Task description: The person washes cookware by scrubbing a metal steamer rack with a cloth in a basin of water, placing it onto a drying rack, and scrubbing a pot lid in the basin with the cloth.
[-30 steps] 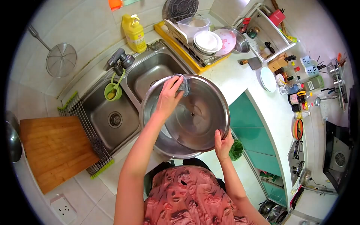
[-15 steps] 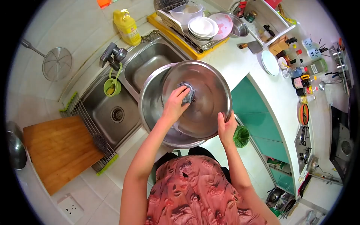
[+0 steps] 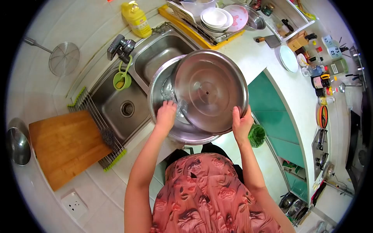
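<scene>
A large round metal lid [image 3: 217, 83] with a small hole in its middle is tilted over a wide metal basin [image 3: 157, 83]. My right hand [image 3: 242, 122] grips the lid's right rim, thumb on the inner face. Low at the lid's left edge, my left hand [image 3: 166, 115] reaches into the basin, where water [image 3: 169, 91] splashes round the fingertips. Its fingers are curled, and what they hold, if anything, is hidden; the grey-blue cloth does not show.
Behind the basin is a double sink [image 3: 128, 124] with a faucet [image 3: 121, 47] and a hanging green strainer cup [image 3: 121, 80]. A wooden board [image 3: 68, 145] lies on the left; a dish rack [image 3: 202, 33] stands behind. Below right is a green-lined bin [image 3: 257, 136].
My left hand has left the middle of the lid and moved down-left into the basin, and the cloth is out of sight. My right hand keeps its grip on the rim.
</scene>
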A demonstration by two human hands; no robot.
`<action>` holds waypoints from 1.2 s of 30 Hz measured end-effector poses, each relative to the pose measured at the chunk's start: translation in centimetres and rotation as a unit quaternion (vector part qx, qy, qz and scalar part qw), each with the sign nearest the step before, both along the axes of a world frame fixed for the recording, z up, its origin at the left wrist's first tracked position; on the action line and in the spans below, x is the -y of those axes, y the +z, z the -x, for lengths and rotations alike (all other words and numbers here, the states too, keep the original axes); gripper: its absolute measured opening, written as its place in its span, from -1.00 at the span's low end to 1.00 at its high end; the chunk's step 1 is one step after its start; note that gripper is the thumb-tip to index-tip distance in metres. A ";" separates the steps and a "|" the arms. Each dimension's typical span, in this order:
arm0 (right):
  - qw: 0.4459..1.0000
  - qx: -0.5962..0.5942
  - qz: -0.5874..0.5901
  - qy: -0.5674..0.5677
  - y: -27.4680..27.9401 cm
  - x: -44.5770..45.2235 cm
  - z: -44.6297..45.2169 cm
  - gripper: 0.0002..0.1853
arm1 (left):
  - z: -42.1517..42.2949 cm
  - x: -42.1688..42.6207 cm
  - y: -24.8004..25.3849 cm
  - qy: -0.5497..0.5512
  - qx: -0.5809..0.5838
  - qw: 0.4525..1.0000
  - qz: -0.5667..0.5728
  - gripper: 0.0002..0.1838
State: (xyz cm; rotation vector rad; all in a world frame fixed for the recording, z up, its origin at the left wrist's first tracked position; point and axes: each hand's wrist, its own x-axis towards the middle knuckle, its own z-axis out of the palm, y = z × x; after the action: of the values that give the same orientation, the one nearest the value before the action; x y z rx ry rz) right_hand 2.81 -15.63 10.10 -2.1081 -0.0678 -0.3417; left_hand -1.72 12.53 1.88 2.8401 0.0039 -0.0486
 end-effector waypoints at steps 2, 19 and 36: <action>1.000 -0.010 0.002 0.002 0.0 0.3 0.0 -0.79 | 0.1 0.4 0.2 0.026 -0.070 0.994 0.075 -0.77; 0.999 -0.038 -0.010 -0.026 -1.0 -0.2 1.5 -0.70 | 2.1 15.7 3.2 -0.002 0.003 0.908 0.420 -0.36; 1.000 -0.016 0.016 0.000 -0.4 -1.5 2.0 -0.72 | -6.3 11.5 2.5 0.086 0.082 0.896 0.427 -0.28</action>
State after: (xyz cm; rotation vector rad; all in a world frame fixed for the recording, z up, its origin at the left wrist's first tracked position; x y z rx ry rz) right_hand 0.78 -14.16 9.68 -2.1456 -0.0545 -0.3093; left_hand 4.54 1.01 4.34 1.9418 0.1581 0.1839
